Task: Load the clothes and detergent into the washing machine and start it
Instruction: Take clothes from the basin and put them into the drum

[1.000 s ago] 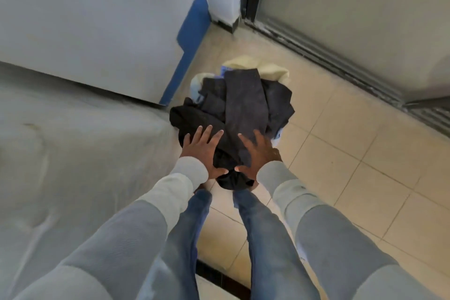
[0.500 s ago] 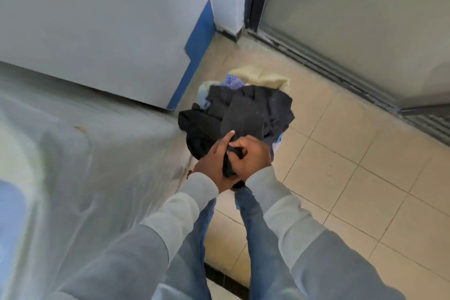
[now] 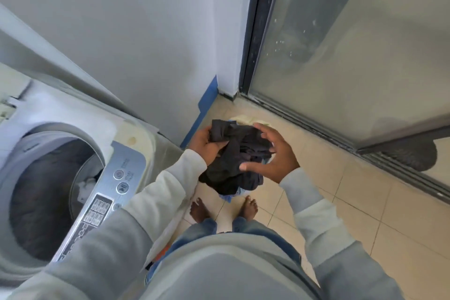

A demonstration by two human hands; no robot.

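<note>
I hold a bundle of dark clothes (image 3: 233,161) in front of me, above the floor. My left hand (image 3: 203,145) grips its left side with curled fingers. My right hand (image 3: 277,158) cups the right side, thumb and fingers bent round the cloth. At the left stands the top-loading washing machine (image 3: 60,129) with its lid up. The drum (image 3: 43,197) is open and something white lies inside. A silver control panel (image 3: 114,185) runs along its front edge. Below the bundle a blue garment (image 3: 231,196) and a cream one (image 3: 243,119) show from the floor pile.
A grey wall (image 3: 146,31) rises behind the machine. To the right a glass sliding door (image 3: 341,56) stands with its metal track (image 3: 365,151) along the tiled floor (image 3: 341,202). My bare feet (image 3: 199,209) are below the bundle.
I have stood up with the dark clothes lifted off the floor pile. The view has swung left, so the washing machine's open drum and panel now show.
</note>
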